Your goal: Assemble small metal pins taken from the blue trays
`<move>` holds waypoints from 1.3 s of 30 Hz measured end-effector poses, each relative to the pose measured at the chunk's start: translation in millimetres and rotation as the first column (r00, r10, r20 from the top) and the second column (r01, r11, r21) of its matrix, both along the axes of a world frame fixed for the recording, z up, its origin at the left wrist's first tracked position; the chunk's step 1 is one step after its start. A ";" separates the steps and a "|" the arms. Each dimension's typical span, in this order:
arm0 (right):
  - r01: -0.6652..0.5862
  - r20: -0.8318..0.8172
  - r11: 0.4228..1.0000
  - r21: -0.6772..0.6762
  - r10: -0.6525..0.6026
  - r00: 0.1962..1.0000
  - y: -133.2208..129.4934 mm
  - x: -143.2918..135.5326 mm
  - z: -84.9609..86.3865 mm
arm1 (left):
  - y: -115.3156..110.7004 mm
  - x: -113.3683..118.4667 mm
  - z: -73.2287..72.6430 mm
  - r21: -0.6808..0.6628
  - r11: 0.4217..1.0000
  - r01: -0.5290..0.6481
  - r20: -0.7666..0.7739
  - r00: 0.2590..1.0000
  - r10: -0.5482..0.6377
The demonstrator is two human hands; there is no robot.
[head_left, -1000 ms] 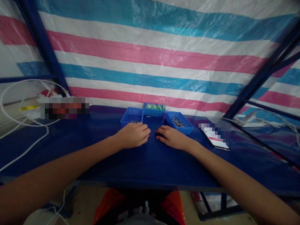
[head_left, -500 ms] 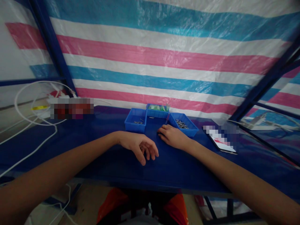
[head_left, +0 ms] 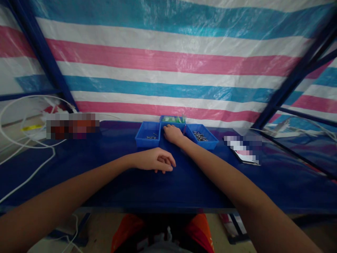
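Observation:
My right hand (head_left: 173,134) reaches into the gap between the blue bins, palm down, fingers bent toward the tabletop; whatever is under the fingertips is hidden. Beside it, the left blue bin (head_left: 147,142) holds a few thin metal pieces (head_left: 151,137). The right blue bin (head_left: 207,144) contains many small metal pieces (head_left: 199,136). Behind my right hand stands a third blue bin (head_left: 179,125) with green-looking packets (head_left: 172,119). My left hand (head_left: 155,161) hovers or rests nearer the table's front, loosely curled, thumb apart from the fingers, with nothing visible in it.
A phone (head_left: 246,156) lies at the right on the blue table (head_left: 126,191). White cables (head_left: 39,168) loop over the left side, near a blurred-out reddish item (head_left: 79,126). Striped plastic sheeting (head_left: 168,66) hangs behind, between blue metal posts (head_left: 284,84).
My right hand has moved left and farther back, over the spot where small thin pieces lay. The fingers of my left hand have drawn somewhat closer together. The camera view has shifted slightly.

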State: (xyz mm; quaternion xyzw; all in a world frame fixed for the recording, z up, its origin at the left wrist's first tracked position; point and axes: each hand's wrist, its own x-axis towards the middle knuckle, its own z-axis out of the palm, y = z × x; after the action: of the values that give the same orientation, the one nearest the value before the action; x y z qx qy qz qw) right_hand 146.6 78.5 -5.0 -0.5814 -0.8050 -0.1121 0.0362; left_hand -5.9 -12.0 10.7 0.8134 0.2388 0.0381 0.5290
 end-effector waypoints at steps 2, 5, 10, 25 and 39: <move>-0.006 -0.010 1.000 -0.004 0.006 1.000 0.5 1.7 -0.2 | -1.8 0.4 0.1 0.050 0.999 -0.017 -0.012 1.000 0.017; -0.026 -0.018 1.000 -0.014 0.026 1.000 -3.7 8.4 2.0 | -1.3 0.8 -2.5 0.220 0.975 -0.044 0.015 0.999 0.041; -0.109 -0.041 0.994 -0.023 0.109 0.993 -32.1 24.5 6.1 | 6.6 1.2 -12.1 0.609 0.781 -0.141 0.047 0.989 0.142; -0.542 -0.357 0.840 0.001 0.507 0.784 -110.1 54.9 -1.2 | 4.5 -0.2 -19.1 0.918 0.397 -0.019 -0.096 0.958 0.268; -0.580 -0.335 0.814 0.036 0.557 0.760 -111.9 57.3 3.1 | 5.4 2.4 -18.9 0.880 0.465 -0.097 -0.013 0.974 0.228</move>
State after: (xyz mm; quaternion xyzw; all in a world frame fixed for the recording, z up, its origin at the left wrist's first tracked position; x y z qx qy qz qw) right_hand 203.9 -33.4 -1.9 -0.3210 -0.9288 0.0314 0.1827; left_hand -3.5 -6.5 -8.2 0.9429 0.2957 0.1522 0.0189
